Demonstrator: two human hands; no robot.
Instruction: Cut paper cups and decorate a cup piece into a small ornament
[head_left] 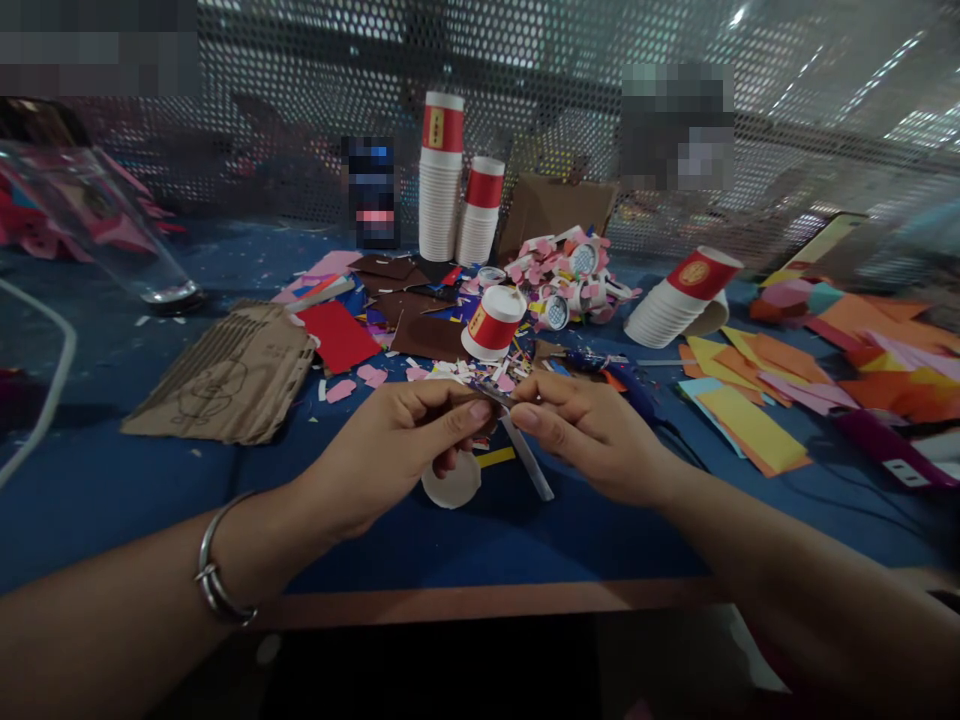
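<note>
My left hand [394,440] pinches a small dark piece [493,396], perhaps brown paper, between thumb and fingertips. From the other side, the thumb and forefinger of my right hand [592,435] close on its edge. Fingers partly cover the piece, so its full shape is hidden. Below lie a pale round disc [452,484], a short yellow strip [497,457] and a translucent stick [531,462], whose upper end runs up near my fingertips. Just beyond the hands, a red and white paper cup [493,322] stands upside down among paper scraps.
Stacked paper cups [440,205] rise at the back, with a tilted stack [679,300] to the right. Left are corrugated cardboard [225,375], red paper [339,335] and a clear bottle [127,230]. A blue corded tool [630,385] and coloured paper [754,425] lie right.
</note>
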